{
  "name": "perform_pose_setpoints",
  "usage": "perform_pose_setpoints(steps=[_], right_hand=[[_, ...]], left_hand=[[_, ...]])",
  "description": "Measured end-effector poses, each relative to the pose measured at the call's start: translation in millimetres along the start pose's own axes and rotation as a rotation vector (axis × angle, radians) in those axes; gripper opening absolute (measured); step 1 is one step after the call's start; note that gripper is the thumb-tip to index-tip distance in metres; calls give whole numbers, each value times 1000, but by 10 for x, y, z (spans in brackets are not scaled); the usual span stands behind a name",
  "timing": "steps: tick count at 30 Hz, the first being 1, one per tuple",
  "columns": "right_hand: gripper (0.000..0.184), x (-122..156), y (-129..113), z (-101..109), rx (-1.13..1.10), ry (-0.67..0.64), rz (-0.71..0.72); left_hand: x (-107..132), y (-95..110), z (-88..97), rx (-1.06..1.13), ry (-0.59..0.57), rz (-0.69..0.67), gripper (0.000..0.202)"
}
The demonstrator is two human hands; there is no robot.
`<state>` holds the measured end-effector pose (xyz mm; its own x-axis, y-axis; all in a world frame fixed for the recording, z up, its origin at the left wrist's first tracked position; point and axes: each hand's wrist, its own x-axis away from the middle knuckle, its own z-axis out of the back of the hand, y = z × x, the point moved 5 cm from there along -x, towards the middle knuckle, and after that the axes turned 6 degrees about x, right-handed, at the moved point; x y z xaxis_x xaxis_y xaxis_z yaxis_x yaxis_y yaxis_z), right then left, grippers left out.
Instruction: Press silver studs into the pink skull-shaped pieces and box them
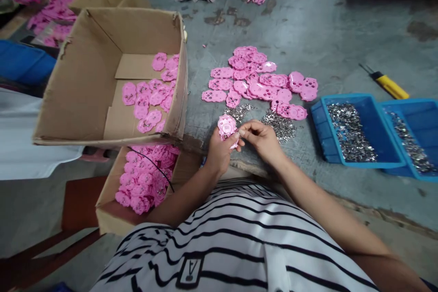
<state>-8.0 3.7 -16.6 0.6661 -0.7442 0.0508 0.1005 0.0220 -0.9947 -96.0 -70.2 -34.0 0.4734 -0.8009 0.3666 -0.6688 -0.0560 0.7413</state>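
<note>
i see the left hand (219, 149) closed on a pink piece (226, 125), thumb across its lower part, the upper part jutting clear; near its right edge the right hand (263, 139) pinches thumb to forefinger, on what i can't tell. beyond lie small metal bits (281, 127), then overlapping pink parts (262, 90).

A pink plastic plate (226, 126), wavy-edged and slotted, lies broad side up in the left fingers (234, 138), beside the right fingertips (242, 132).

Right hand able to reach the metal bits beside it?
Probably yes: the right hand sits beside that pile of metal bits with nothing visible between, though it's occupied at the held pink piece.
</note>
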Motion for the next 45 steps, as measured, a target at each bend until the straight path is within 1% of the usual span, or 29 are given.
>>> perform_pose_setpoints(steps=[2, 4, 6, 7, 9, 13, 15, 17, 19, 22, 24, 26, 28, 31, 33, 35, 39, 42, 45], right_hand=[[27, 32, -53, 37, 131, 69, 114], [24, 63, -97, 63, 227, 106, 221], [20, 82, -123, 79, 273, 106, 283], [19, 84, -126, 87, 274, 100, 284], [19, 70, -109, 105, 232, 88, 222], [27, 37, -31, 124, 10, 71, -36], [31, 35, -7, 120, -82, 58, -142], [32, 38, -1, 115, -131, 36, -216], [33, 46, 4, 114, -190, 22, -284], [35, 63, 10, 115, -308, 32, -368], [34, 70, 2, 115, -344, 45, -381], [34, 74, -7, 115, -343, 55, -375], [34, 78, -18, 111, -318, 61, -353], [32, 84, -61, 128, -210, 106, -238], [27, 94, -103, 152, -94, 162, -135], [23, 111, -128, 165, 10, 202, -76], [19, 133, -152, 147, 143, 186, -51], [18, 148, -179, 122, 224, 167, -18], [18, 171, -172, 112, 286, 223, -9]], left_hand=[[5, 9, -24, 22, -9, -13, 43], [11, 29, -32, 35, -5, -41, 43], [19, 51, -29, 21, 20, -68, 43], [24, 60, -27, -3, 38, -80, 44], [36, 80, -24, -83, 77, -106, 44], [65, 129, -24, -277, 124, -193, 32], [78, 148, -20, -361, 134, -225, 30], [89, 154, -28, -401, 121, -225, 31], [99, 154, -58, -356, 72, -203, 31], [116, 151, -126, -163, -16, -124, 25], [121, 151, -154, -39, -25, -60, 19], [117, 146, -162, 28, -2, 3, 17], [111, 132, -171, 59, 9, 59, 26], [111, 104, -189, 79, -10, 106, 40], [118, 91, -194, 73, -18, 102, 43], [128, 82, -202, 84, -34, 90, 43], [145, 84, -234, 176, -69, 63, 43], [155, 82, -249, 202, -36, 61, 42], [166, 75, -268, 204, -10, 16, 41]])
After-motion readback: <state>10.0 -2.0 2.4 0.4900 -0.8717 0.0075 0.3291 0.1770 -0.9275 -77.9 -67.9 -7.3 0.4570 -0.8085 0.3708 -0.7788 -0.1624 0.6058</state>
